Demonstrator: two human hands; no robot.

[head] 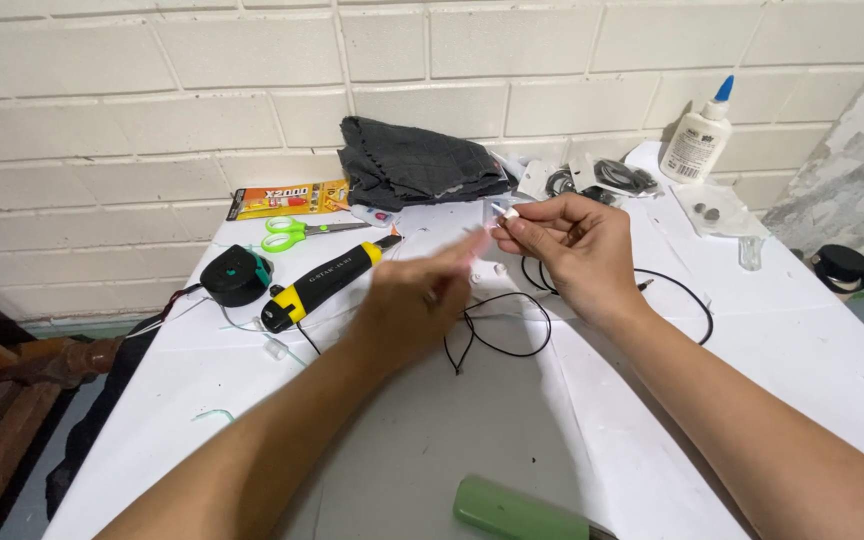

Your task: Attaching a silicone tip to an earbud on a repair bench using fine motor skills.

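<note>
My right hand [574,250] is raised over the white table [802,340] and pinches a small white part [508,213] between thumb and fingertips. A thin black wire [512,320] loops on the table below it. My left hand [422,295] is blurred with motion, its fingers stretched toward the white part; whether it touches it I cannot tell. Just left of that hand lies a yellow and black tool [322,284].
Green-handled scissors [297,233], a black round tape measure [236,275], an orange glue pack [287,199] and a dark folded cloth [417,160] lie at the back by the brick wall. A white glue bottle [697,135] stands back right. A green object [512,512] sits at the near edge.
</note>
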